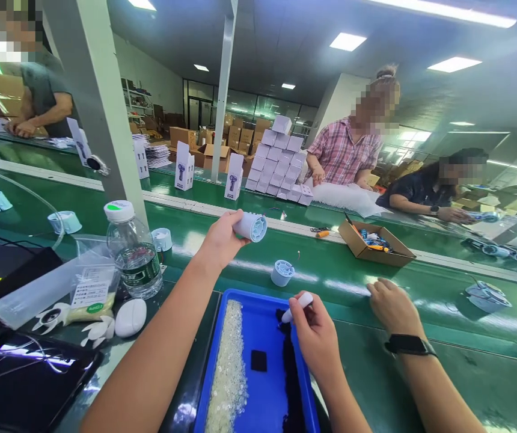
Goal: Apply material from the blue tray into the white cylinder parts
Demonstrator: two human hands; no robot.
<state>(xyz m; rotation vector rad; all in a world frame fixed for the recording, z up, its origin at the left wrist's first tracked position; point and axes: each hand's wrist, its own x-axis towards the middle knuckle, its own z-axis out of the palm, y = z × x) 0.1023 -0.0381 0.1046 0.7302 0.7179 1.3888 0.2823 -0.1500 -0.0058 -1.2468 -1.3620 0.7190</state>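
Close by sits a blue tray [263, 331] with a strip of clear beads [229, 367] and a strip of black bits [288, 373]. The right hand [315, 340] pinches a white pen tool [298, 305] tight, tip down on the black bits. A push too hard could, I think, flick bits out of the tray.

Past the tray, the left hand [222, 240] wraps around a pale blue round part [250, 227], up in the air over the green belt [376, 270]. The part lies sideways, long way left to right, with its ribbed end pointing right. A loose grip could drop it on the belt.

A co-worker's hand [391, 307] with a watch rests on the belt. Farther off stands a pile of white boxes [279, 162].
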